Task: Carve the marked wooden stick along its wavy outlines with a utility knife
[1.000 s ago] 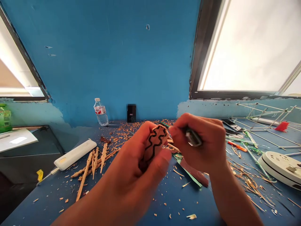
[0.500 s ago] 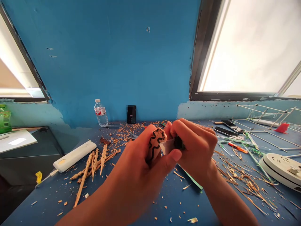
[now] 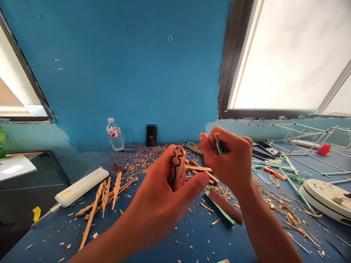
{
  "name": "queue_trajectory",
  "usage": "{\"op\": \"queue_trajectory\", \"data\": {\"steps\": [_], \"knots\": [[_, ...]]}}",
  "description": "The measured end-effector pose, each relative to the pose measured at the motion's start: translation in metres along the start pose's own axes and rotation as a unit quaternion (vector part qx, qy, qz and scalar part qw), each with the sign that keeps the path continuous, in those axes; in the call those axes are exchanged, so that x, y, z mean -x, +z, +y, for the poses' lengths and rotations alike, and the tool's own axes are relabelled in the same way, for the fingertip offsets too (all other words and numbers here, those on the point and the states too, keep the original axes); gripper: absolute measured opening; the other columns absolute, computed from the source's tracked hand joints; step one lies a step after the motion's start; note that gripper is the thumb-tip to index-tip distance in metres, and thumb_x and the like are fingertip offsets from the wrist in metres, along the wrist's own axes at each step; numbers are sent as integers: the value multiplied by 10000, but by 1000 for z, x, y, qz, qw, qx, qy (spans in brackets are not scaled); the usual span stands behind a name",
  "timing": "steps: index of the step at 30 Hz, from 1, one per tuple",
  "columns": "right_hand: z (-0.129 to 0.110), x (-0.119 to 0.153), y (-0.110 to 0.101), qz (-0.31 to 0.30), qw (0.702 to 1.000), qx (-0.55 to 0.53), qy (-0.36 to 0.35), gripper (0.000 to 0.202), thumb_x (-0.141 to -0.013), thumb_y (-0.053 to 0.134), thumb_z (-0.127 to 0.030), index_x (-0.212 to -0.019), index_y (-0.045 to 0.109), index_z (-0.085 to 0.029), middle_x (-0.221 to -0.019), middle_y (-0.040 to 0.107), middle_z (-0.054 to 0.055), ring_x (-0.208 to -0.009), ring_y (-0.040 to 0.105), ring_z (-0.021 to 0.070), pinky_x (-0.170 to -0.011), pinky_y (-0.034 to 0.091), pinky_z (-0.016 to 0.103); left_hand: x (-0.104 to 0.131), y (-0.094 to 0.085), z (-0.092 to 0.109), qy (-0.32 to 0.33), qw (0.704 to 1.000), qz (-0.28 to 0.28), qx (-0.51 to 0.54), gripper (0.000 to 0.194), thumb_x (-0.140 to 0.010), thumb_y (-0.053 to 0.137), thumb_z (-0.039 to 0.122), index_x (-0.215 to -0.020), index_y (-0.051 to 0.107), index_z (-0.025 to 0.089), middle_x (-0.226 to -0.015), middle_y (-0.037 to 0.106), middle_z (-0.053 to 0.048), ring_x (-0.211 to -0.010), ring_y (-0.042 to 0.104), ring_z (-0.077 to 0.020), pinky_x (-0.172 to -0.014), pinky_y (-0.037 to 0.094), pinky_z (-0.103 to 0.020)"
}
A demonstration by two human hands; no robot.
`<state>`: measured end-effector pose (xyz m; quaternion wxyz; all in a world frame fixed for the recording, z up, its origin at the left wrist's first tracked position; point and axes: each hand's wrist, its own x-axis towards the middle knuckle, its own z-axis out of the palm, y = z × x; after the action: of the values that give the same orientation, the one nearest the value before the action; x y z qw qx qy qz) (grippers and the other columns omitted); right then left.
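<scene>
My left hand (image 3: 156, 201) is closed around a small carved piece of wood (image 3: 177, 164) marked with wavy black lines, its thumb stretched out to the right. My right hand (image 3: 233, 160) is a fist around a small carving knife (image 3: 221, 147), held apart from the wood. Only a bit of the knife shows between the fingers; most of it is hidden. Below my right hand a brown flat bar (image 3: 225, 206) lies over a green strip (image 3: 216, 210). Thin wooden sticks (image 3: 199, 168) lie between and behind the hands.
Carved wooden sticks (image 3: 106, 195) lie at the left beside a white power bank (image 3: 82, 187). A water bottle (image 3: 115, 137) and a black phone-like object (image 3: 151, 136) stand by the wall. At the right are a power strip (image 3: 326, 201), an orange cutter (image 3: 274, 173) and scattered shavings (image 3: 293, 219).
My right hand has drawn the knife away from the wood, up and to the right, and the blade has turned. The brown bar has come into sight. My left hand keeps its hold.
</scene>
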<state>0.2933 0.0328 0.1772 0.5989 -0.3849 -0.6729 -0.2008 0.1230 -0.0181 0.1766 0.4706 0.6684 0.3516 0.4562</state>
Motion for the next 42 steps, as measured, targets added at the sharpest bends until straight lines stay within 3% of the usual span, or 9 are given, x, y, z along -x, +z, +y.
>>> {"op": "queue_trajectory", "data": {"steps": [5,9,14,17,21,28,34,38,42], "knots": [[-3,3,-3,-62,995,-42,-70,289,-796,631,-136,-675,378,-207,-593,318,-98,-573,217,87,-511,236,233,5,-10,10,8,1000,5,3,411,-787,852,325,-878,458,254,-630,299,114,-556,226,-71,-458,250,-140],[-18,7,-3,-129,987,-69,-62,178,-677,493,-109,-684,349,-214,-619,293,-82,-593,197,100,-527,192,263,3,-7,7,57,995,-43,73,391,-791,838,177,-970,511,293,-616,358,133,-500,219,-45,-432,223,-131],[-23,8,-3,-140,986,-79,-53,288,-888,496,-246,-657,327,-212,-608,324,-73,-557,216,89,-523,194,266,-3,-4,8,99,995,-3,13,326,-822,788,124,-904,510,274,-617,379,130,-482,252,-43,-422,243,-132],[-24,12,0,-123,989,-69,-41,316,-939,514,-302,-656,407,-210,-599,421,-75,-530,279,79,-519,220,263,-4,-6,9,122,989,16,-82,311,-834,772,160,-902,491,273,-596,373,124,-483,262,-62,-419,232,-162],[-27,19,8,-67,997,-25,-14,204,-861,530,-197,-662,491,-211,-581,481,-73,-513,355,82,-520,233,275,-4,-8,4,127,979,37,-152,271,-917,709,314,-935,440,283,-596,339,119,-497,263,-85,-427,228,-196],[-27,25,22,-14,1000,9,5,172,-819,557,-180,-660,496,-208,-585,528,-65,-506,373,83,-530,234,269,-6,0,-4,138,979,77,-127,258,-1001,600,387,-891,398,272,-685,348,99,-567,265,-96,-471,275,-205],[-28,23,30,-21,997,64,32,180,-847,540,-205,-701,436,-227,-595,518,-46,-505,346,102,-526,198,275,-12,6,-14,121,980,115,-112,233,-1038,515,437,-919,418,262,-684,330,87,-571,278,-102,-480,277,-229],[-8,8,29,-31,990,116,78,251,-859,550,-197,-698,364,-245,-560,337,-71,-525,195,117,-522,178,288,-15,10,-20,85,987,74,-116,240,-1029,534,437,-902,439,258,-683,311,83,-568,269,-106,-475,258,-239],[13,-7,17,-65,995,26,65,385,-876,615,-214,-640,311,-230,-557,248,-87,-557,179,111,-527,239,271,-11,5,-16,70,996,12,-54,231,-1023,526,497,-960,444,291,-678,345,88,-556,296,-106,-464,287,-226]]}}
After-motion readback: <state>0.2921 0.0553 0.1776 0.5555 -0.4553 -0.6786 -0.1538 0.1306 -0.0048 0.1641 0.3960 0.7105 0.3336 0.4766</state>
